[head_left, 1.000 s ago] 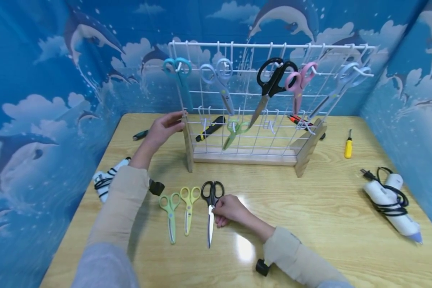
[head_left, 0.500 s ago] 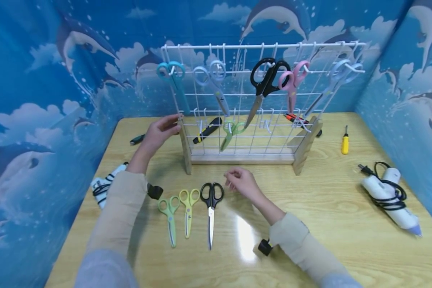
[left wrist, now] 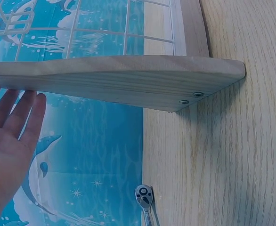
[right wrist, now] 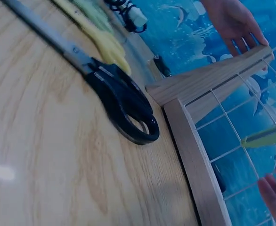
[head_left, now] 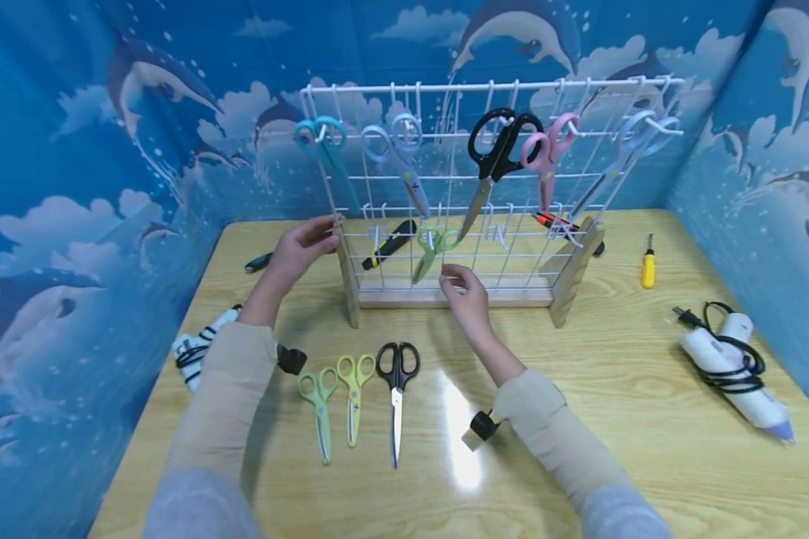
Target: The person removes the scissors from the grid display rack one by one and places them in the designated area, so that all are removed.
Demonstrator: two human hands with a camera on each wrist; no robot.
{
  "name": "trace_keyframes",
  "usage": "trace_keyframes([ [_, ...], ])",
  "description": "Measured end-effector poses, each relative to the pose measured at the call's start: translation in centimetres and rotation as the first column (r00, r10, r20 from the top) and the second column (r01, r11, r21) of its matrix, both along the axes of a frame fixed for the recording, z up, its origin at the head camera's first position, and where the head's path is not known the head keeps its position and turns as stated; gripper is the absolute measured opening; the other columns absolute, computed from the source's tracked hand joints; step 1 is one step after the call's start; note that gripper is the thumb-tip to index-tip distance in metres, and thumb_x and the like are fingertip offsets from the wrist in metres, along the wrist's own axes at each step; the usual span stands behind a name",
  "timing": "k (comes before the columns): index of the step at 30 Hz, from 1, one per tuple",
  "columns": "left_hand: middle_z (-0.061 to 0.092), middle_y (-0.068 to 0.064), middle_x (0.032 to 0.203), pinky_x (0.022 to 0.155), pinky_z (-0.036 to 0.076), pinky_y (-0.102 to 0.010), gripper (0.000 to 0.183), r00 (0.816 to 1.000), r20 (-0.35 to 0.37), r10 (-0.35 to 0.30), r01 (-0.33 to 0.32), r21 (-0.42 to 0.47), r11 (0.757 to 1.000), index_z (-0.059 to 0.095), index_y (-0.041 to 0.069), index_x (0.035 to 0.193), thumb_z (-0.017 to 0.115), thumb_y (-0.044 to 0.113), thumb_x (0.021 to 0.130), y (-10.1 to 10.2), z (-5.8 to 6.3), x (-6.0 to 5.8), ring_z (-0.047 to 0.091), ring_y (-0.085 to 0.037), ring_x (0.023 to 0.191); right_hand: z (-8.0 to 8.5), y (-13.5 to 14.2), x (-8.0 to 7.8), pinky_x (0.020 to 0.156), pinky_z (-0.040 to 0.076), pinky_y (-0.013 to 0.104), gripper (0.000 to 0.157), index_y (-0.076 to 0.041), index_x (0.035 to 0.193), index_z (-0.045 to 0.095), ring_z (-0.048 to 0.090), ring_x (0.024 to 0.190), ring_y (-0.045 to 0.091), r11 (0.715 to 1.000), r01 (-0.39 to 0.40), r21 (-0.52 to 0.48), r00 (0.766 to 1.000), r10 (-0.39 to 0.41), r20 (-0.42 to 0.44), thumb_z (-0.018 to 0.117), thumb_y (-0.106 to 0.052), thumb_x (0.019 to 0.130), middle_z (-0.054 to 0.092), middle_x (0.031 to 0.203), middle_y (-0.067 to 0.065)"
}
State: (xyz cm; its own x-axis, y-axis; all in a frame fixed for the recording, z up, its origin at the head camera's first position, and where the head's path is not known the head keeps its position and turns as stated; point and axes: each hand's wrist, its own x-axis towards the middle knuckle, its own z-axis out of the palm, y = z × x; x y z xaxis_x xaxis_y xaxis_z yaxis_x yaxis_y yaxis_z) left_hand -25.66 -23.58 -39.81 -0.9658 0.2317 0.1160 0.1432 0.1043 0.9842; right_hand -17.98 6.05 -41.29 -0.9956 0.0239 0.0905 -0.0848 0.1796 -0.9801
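My left hand holds the left wooden upright of a white wire rack, its fingers along the outer face. Below a small pair of green scissors hanging on a low hook, my right hand has loosely bent fingers and nothing in them. In the right wrist view, its fingertips show beside the wire grid, below the green blade. Three more scissors lie in a row on the table: green, yellow and black-handled.
Along the rack's upper hooks hang teal scissors, black scissors, pink scissors and two pale blue pairs. Behind the rack lies a black-and-yellow tool. A yellow screwdriver and a white corded tool lie to the right.
My right hand has left the black-handled scissors on the table and moved up and forward to the rack, below the hanging green scissors. My left hand stays at the upright.
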Motion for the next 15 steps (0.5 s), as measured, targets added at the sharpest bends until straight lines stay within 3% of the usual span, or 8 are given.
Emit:
trace_keyframes([
  [2, 0.042, -0.001, 0.128, 0.086, 0.045, -0.030, 0.046, 1.000, -0.013, 0.020, -0.021, -0.031, 0.999, 0.045, 0.017, 0.123, 0.058, 0.025, 0.080, 0.0, -0.2, 0.0, 0.038, -0.016, 0.117, 0.1, -0.2, -0.1, 0.079, 0.045, 0.030, 0.029, -0.005, 0.110, 0.050, 0.050, 0.093, 0.020, 1.000, 0.022, -0.012, 0.999, -0.022, -0.032, 0.053, -0.015, 0.083, 0.051, 0.106, 0.008],
  [6, 0.042, -0.002, 0.128, 0.089, 0.042, -0.034, 0.045, 0.999, -0.013, 0.048, -0.050, -0.105, 0.993, 0.045, 0.015, 0.123, 0.057, 0.024, 0.081, 2.2, 4.6, 3.9, 0.039, -0.018, 0.116, 0.4, -0.7, -0.4, 0.080, 0.046, 0.029, 0.027, -0.004, 0.108, 0.051, 0.052, 0.092, 0.020, 0.999, 0.009, -0.044, 0.998, -0.012, -0.067, 0.053, -0.014, 0.083, 0.055, 0.103, 0.010],
  [9, 0.041, -0.003, 0.128, 0.089, 0.042, -0.031, 0.045, 0.999, 0.004, 0.044, -0.043, -0.103, 0.994, 0.043, 0.012, 0.124, 0.056, 0.021, 0.082, 2.9, 6.4, 5.1, 0.039, -0.017, 0.116, 0.7, -1.0, -0.7, 0.083, 0.045, 0.028, 0.029, -0.002, 0.110, 0.051, 0.052, 0.093, 0.020, 0.996, -0.022, -0.083, 0.998, 0.016, -0.065, 0.053, -0.013, 0.083, 0.056, 0.104, 0.013],
  [12, 0.040, -0.004, 0.129, 0.089, 0.042, -0.030, 0.045, 0.998, 0.016, 0.058, -0.055, -0.132, 0.990, 0.042, 0.010, 0.125, 0.054, 0.020, 0.083, 3.4, 7.3, 5.8, 0.039, -0.018, 0.116, 0.8, -1.2, -0.9, 0.084, 0.045, 0.027, 0.031, -0.001, 0.111, 0.050, 0.052, 0.095, 0.020, 0.993, -0.031, -0.112, 0.999, 0.028, -0.034, 0.054, -0.014, 0.083, 0.055, 0.106, 0.013],
  [15, 0.041, -0.004, 0.128, 0.089, 0.043, -0.030, 0.045, 0.998, 0.010, 0.069, -0.067, -0.144, 0.987, 0.042, 0.010, 0.124, 0.054, 0.022, 0.083, 3.5, 7.3, 5.9, 0.040, -0.018, 0.115, 0.9, -1.4, -1.0, 0.083, 0.046, 0.025, 0.033, 0.000, 0.112, 0.049, 0.052, 0.096, 0.020, 0.989, -0.038, -0.141, 0.999, 0.039, 0.002, 0.054, -0.014, 0.083, 0.054, 0.107, 0.013],
])
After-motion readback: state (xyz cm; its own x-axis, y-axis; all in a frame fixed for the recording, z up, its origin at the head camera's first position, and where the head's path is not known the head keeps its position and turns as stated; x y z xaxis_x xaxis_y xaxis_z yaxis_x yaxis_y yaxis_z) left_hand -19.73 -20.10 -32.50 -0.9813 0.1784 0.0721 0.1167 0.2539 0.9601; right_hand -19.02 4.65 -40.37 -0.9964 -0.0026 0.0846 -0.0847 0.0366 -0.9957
